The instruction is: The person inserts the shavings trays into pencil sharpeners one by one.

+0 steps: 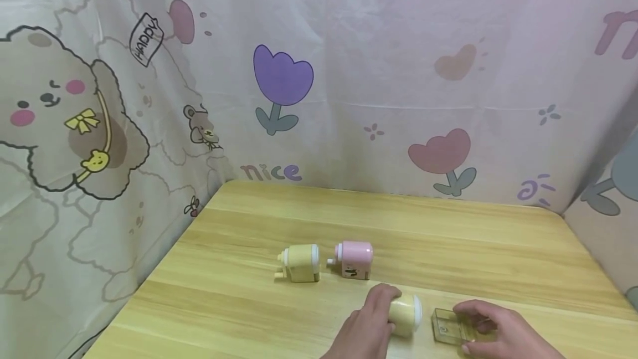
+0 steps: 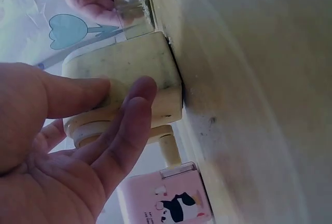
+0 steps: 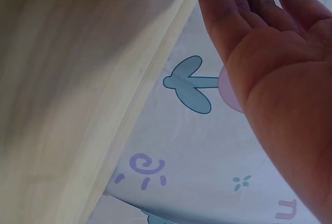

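My left hand [image 1: 365, 317] grips a yellow crank pencil sharpener [image 1: 402, 316] near the table's front. In the left wrist view the thumb and fingers lie around the yellow sharpener [image 2: 132, 60], its crank arm pointing away from the clear tray. To the right, my right hand [image 1: 505, 330] holds a see-through shavings drawer [image 1: 445, 326] by its right end, thumb in front and fingers behind. A small gap parts the drawer from the sharpener in the head view. The right wrist view shows the palm of the right hand [image 3: 290, 79]; the drawer is out of sight there.
Behind the hands stand a second yellow pencil sharpener [image 1: 303, 263] and a pink one [image 1: 356, 259], both with cranks facing left. The wooden table [image 1: 209, 298] ends against a printed cloth [image 1: 344, 143] at the back and sides.
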`<state>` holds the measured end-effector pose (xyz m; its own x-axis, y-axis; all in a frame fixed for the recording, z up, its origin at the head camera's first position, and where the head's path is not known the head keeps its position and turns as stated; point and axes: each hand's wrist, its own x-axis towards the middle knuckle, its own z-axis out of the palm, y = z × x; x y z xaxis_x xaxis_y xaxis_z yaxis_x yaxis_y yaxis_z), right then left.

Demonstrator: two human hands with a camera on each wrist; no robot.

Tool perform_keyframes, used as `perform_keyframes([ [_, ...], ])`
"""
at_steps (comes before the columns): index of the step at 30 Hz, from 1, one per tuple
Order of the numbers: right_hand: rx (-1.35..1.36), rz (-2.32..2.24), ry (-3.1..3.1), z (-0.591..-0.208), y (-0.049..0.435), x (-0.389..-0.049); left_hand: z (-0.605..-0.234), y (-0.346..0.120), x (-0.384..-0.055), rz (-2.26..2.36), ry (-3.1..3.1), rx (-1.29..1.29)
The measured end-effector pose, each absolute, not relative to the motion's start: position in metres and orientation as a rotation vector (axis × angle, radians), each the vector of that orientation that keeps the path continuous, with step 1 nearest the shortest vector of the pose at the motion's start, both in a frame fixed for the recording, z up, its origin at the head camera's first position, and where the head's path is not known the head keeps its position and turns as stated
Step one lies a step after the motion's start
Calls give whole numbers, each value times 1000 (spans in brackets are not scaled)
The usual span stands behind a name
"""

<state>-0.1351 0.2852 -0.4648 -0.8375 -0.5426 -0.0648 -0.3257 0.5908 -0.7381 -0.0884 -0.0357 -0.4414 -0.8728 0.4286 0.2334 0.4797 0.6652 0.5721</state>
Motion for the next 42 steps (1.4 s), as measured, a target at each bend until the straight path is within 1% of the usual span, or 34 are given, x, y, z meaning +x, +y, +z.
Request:
perform_keyframes([
  [6,-746,-1107,2557,-465,284,-135,-440,-32,-93,-1001,-2814,-721],
  [11,-718,-1122,2533,-465,284,-135,-439,-32,-94,-1001,-2845,-657],
  [21,-711,-1172,2503,-463,277,-133,-438,-34,-95,-972,-2790,-656],
  [34,-851,-1213,2509,-464,267,-131,-439,-36,-95,-1019,-2826,-652],
  [38,-926,-1213,2541,-465,260,-130,-441,-36,-94,-990,-2813,-659],
  [42,-940,-1195,2589,-464,252,-129,-441,-36,-95,-948,-2797,-662],
])
